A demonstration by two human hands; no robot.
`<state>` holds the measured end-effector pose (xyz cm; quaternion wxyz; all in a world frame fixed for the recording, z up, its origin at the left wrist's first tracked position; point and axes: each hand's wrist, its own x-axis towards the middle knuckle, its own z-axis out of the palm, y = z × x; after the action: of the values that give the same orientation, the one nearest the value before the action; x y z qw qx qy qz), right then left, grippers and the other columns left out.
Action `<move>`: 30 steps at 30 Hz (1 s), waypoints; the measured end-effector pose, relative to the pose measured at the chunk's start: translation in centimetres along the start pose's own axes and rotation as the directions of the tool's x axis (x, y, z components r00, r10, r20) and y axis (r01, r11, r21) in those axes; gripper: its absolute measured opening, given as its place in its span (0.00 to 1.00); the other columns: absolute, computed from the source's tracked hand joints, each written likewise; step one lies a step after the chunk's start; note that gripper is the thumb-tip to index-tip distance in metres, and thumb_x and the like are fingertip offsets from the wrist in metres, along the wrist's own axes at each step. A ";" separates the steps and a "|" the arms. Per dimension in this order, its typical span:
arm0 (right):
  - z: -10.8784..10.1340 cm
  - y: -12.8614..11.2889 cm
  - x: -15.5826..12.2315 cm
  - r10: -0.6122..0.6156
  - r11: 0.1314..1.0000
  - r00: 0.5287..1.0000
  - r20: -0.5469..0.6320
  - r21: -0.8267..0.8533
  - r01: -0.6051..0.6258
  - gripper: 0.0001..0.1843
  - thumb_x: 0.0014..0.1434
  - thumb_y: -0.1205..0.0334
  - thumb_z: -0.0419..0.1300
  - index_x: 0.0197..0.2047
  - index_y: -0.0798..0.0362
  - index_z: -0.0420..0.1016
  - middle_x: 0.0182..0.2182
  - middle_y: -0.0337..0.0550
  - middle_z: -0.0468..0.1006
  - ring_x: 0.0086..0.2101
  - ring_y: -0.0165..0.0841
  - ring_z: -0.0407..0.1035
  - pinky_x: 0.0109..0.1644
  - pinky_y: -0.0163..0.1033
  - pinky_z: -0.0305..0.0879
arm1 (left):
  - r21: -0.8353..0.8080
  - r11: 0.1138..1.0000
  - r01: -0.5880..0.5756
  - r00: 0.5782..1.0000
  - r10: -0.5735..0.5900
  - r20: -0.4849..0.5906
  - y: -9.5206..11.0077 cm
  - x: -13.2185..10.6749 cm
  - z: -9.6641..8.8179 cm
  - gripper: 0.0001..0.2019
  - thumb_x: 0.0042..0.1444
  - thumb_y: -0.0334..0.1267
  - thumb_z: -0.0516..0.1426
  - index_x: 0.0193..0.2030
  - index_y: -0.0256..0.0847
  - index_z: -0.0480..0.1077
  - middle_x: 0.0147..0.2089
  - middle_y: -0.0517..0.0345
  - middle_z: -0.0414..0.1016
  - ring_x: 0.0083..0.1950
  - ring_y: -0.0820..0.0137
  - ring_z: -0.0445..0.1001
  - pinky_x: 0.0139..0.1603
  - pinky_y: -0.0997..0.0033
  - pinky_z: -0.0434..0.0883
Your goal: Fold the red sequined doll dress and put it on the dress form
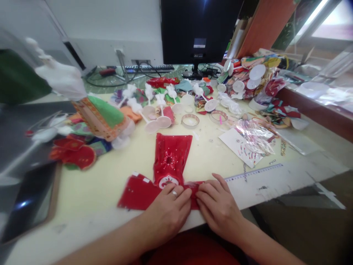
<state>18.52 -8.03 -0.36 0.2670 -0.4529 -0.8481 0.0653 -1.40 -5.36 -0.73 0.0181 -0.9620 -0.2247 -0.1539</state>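
A red satin-like fabric piece (169, 160) with a white and gold embroidered pattern lies flat on the cream table (82, 206), its long part pointing away from me. A second red flap (136, 193) spreads to the left at its near end. My left hand (167, 209), wearing a ring, presses down on the folded fabric and holds it. My right hand (217, 208) grips the same fold from the right, its fingertips close to those of my left hand. Part of the fabric is hidden under both hands.
Colourful fabric pieces, white plastic stands and discs crowd the far table. A green-and-orange cloth bundle (100, 117) lies left, and a dark phone (30, 202) sits at the left edge. A metal ruler (253, 173) runs along the right, with foil on paper (246, 141) beyond.
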 end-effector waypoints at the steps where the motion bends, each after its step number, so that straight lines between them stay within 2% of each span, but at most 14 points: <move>1: -0.1 0.0 0.1 0.002 1.000 1.000 0.001 0.001 -0.002 0.09 0.58 0.72 0.52 0.37 0.53 0.72 0.32 0.42 0.73 0.38 0.34 0.65 0.60 0.54 0.50 | 0.002 1.000 -0.017 1.000 0.017 -0.006 0.0 -0.1 0.1 0.09 0.58 0.30 0.50 0.44 0.33 0.67 0.49 0.48 0.68 0.44 0.62 0.64 0.50 0.58 0.59; 10: -1.2 0.4 2.1 0.060 0.998 0.998 -0.033 -0.013 -0.060 0.09 0.58 0.71 0.52 0.37 0.53 0.71 0.32 0.43 0.73 0.36 0.34 0.65 0.57 0.52 0.54 | -0.070 0.998 0.004 1.000 -0.004 0.005 0.0 0.0 0.1 0.09 0.59 0.29 0.49 0.44 0.34 0.68 0.47 0.48 0.70 0.43 0.64 0.65 0.49 0.58 0.63; 16: -1.3 0.9 4.0 0.095 0.995 0.989 0.114 -0.042 -0.091 0.05 0.56 0.70 0.55 0.31 0.54 0.71 0.29 0.44 0.71 0.35 0.35 0.63 0.50 0.49 0.58 | -0.061 0.998 0.000 1.000 -0.002 -0.027 0.0 -0.1 0.1 0.09 0.58 0.28 0.50 0.44 0.34 0.68 0.48 0.48 0.70 0.44 0.62 0.66 0.50 0.57 0.63; 20: -1.2 1.2 4.8 0.110 0.993 0.974 0.197 -0.067 -0.098 0.07 0.54 0.71 0.56 0.27 0.54 0.70 0.27 0.43 0.70 0.32 0.34 0.62 0.45 0.46 0.59 | -0.067 0.998 -0.012 1.000 0.011 -0.016 -0.1 -0.1 0.0 0.08 0.58 0.28 0.50 0.42 0.33 0.68 0.48 0.48 0.70 0.43 0.62 0.65 0.50 0.58 0.63; 26: -1.2 1.5 5.5 0.090 0.995 0.963 0.252 -0.055 -0.079 0.09 0.53 0.73 0.55 0.24 0.54 0.69 0.25 0.41 0.70 0.30 0.32 0.62 0.43 0.43 0.59 | -0.091 0.996 -0.004 1.000 0.003 -0.004 -0.1 -0.2 0.0 0.08 0.59 0.29 0.50 0.42 0.34 0.68 0.47 0.48 0.70 0.42 0.63 0.65 0.50 0.58 0.62; 30: -1.0 1.7 5.7 0.117 0.993 0.961 0.251 -0.051 -0.107 0.09 0.53 0.74 0.55 0.24 0.55 0.68 0.25 0.40 0.70 0.30 0.32 0.62 0.42 0.41 0.59 | -0.120 0.993 -0.014 1.000 0.013 -0.006 -0.2 -0.3 0.0 0.08 0.60 0.29 0.49 0.41 0.35 0.68 0.45 0.49 0.70 0.43 0.64 0.65 0.51 0.59 0.61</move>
<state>17.76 -2.60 2.12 0.1440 -0.4930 -0.8493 0.1220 -1.71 -5.31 -0.81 -0.0383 -0.9625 -0.2085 -0.1694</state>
